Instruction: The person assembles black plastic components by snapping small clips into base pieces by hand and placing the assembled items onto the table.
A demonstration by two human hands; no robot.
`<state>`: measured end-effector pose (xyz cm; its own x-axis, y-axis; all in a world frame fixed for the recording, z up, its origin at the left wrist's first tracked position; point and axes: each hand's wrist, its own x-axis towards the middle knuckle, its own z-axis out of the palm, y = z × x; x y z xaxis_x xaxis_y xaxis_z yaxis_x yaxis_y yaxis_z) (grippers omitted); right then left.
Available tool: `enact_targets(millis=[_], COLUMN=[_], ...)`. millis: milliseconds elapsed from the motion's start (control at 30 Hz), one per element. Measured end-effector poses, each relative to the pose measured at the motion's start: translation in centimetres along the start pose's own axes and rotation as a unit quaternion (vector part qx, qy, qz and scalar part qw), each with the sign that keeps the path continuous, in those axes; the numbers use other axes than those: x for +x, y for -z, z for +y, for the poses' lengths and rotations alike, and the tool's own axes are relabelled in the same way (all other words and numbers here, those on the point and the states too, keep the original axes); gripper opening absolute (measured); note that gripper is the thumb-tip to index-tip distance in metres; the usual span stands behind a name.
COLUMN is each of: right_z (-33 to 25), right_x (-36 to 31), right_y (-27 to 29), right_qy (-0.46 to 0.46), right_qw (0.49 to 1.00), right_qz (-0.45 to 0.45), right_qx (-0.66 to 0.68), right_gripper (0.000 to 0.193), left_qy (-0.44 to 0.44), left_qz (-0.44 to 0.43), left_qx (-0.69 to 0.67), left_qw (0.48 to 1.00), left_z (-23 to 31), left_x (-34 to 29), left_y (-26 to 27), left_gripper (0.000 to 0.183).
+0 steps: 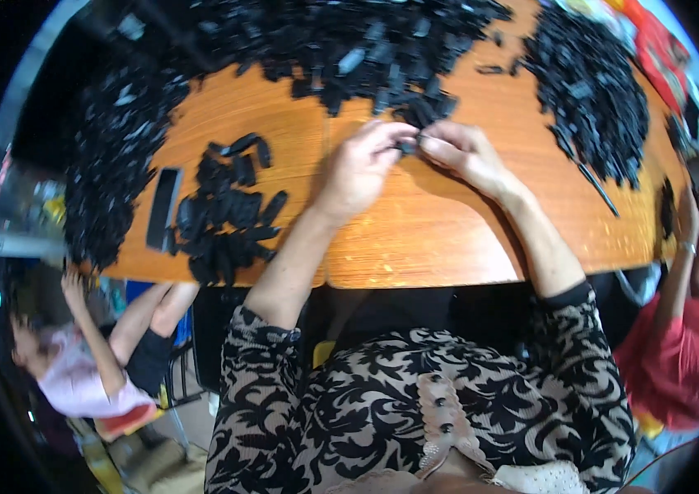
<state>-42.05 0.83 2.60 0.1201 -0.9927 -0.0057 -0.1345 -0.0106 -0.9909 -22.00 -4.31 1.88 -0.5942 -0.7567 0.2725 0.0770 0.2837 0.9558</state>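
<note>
My left hand [359, 169] and my right hand [469, 156] meet above the middle of the table, fingertips almost touching. Between them is a small black piece [406, 148], perhaps plastic, pinched by the fingers of both hands; its exact kind is too small to make out. Just beyond my fingertips, more black pieces [430, 109] lie at the near edge of a large dark heap [366, 49]. To the left of my left forearm, a smaller group of elongated black pieces [230, 206] is spread on the wood.
A dark phone-like slab [164, 208] lies beside the small group. Black heaps stand at the left [111, 156] and right [592, 86], with a thin dark rod [598, 189] by the latter. Two people sit at either side; red bags [658, 53] lie at far right.
</note>
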Motion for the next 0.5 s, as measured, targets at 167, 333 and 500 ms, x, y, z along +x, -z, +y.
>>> enact_targets(millis=[167, 333, 500], right_z=[-1.0, -0.2, -0.4], right_x=[-0.5, -0.6, -0.7], right_y=[1.0, 1.2, 0.9], right_qy=[-0.036, -0.022, -0.012], right_qw=[0.998, 0.997, 0.997], right_qz=[-0.042, -0.065, -0.075], right_qx=[0.032, 0.023, 0.017], right_gripper=[0.022, 0.023, 0.025], left_qy=[-0.027, -0.047, -0.068], left_qz=[0.003, -0.013, 0.001], left_qx=[0.004, 0.139, 0.192], left_qw=[1.000, 0.989, 0.979], left_z=[-0.7, -0.7, 0.1], left_x=[0.8, 0.5, 0.1], left_y=[-0.5, -0.7, -0.5], left_gripper=[0.030, 0.029, 0.030])
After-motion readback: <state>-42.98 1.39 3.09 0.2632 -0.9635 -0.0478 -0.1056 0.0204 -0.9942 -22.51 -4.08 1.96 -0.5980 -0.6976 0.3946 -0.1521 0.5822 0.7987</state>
